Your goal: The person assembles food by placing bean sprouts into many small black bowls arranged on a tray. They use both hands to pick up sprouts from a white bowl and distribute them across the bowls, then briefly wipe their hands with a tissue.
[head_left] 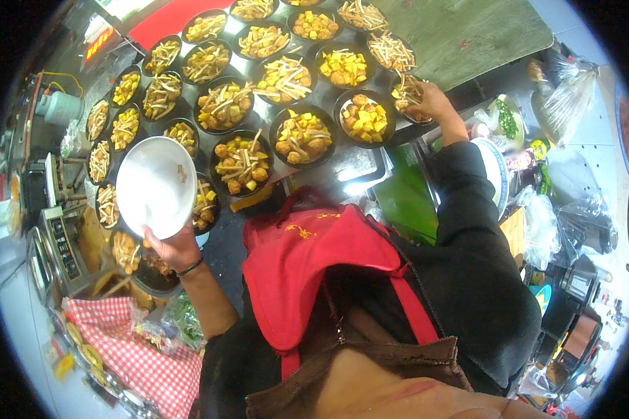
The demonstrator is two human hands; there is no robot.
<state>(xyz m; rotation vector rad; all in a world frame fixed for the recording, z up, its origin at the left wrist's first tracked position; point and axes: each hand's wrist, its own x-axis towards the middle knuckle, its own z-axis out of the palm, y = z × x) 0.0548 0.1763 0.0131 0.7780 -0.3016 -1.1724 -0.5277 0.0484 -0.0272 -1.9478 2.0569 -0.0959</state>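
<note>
My left hand [177, 246] grips the rim of a white bowl [154, 183], tilted, its inside bare but for a small brown bit. My right hand [437, 108] reaches over a dark bowl [418, 121] at the right of the group, its fingers bent down onto the pale strips of food; what they pinch is hidden. Beside it stands a dark bowl of yellow chunks and browned balls [363, 120] without strips on top. Left of that, another dark bowl [304, 137] has chunks, balls and a few strips.
Many more filled dark bowls crowd the metal counter [258, 115]. A wooden board [468, 35] lies at the far right. On the right are plastic bags [573, 91], a blue-rimmed white bowl [493, 174] and a green board [405, 195]. A red-checked cloth [140, 356] hangs at the lower left.
</note>
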